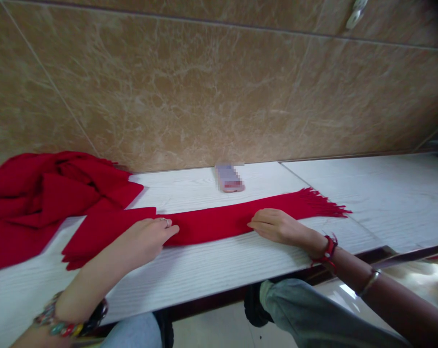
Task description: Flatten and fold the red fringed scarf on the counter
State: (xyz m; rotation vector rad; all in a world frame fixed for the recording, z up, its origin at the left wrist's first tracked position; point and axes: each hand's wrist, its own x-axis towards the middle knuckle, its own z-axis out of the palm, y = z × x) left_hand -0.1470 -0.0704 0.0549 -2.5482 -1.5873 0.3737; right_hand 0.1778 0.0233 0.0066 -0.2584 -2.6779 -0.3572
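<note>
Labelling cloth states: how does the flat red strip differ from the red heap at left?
The strip lies flat and narrow; the heap is bunched and creased.
The strip has the left hand and right hand on it; the heap has neither.
The strip's right end shows splayed fringe; the heap shows no such spread.
Shared: red cloth.

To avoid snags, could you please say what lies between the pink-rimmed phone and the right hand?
The head view shows white wood-grain tabletop, then the long, fringed red cloth.
</note>
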